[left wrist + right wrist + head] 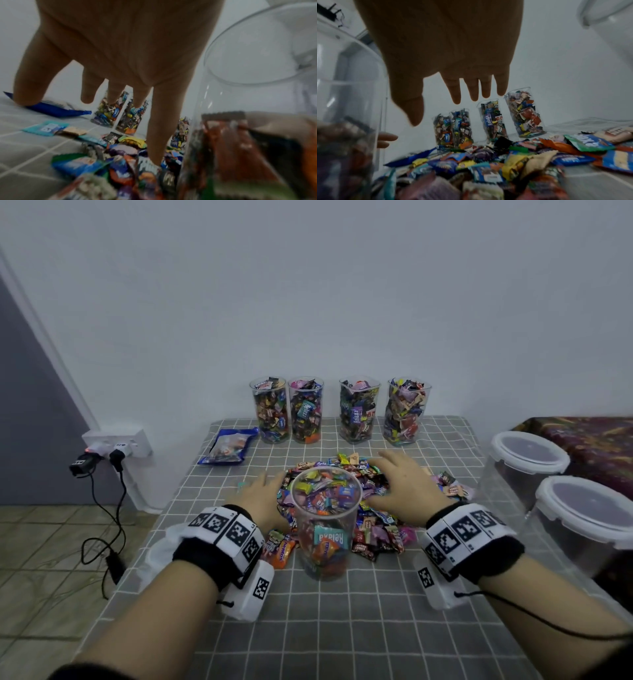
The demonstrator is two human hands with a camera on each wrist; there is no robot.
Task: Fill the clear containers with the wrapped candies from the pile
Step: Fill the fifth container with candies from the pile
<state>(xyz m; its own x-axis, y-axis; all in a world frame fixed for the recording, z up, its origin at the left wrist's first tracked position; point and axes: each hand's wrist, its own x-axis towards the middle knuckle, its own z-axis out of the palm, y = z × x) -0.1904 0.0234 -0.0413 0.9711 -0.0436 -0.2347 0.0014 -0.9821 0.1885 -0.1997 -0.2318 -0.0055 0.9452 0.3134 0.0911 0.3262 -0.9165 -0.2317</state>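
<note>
A tall clear cup (325, 529), partly filled with wrapped candies, stands at the near side of the candy pile (376, 529). My left hand (262, 491) hovers flat over the pile's left edge, fingers spread and straight; its fingers (159, 121) reach down toward wrappers beside the cup's wall (240, 94). My right hand (404, 484) is spread palm-down above the pile's right half, its fingers (471, 89) holding nothing over the candy pile (488, 169). Several filled clear cups (305, 409) line the table's far edge.
A blue snack bag (227, 446) lies at the far left of the grey checked tablecloth (342, 628). Two lidded clear tubs (582, 522) stand at the right edge. A wall socket with plugs and cables (113, 450) is left of the table.
</note>
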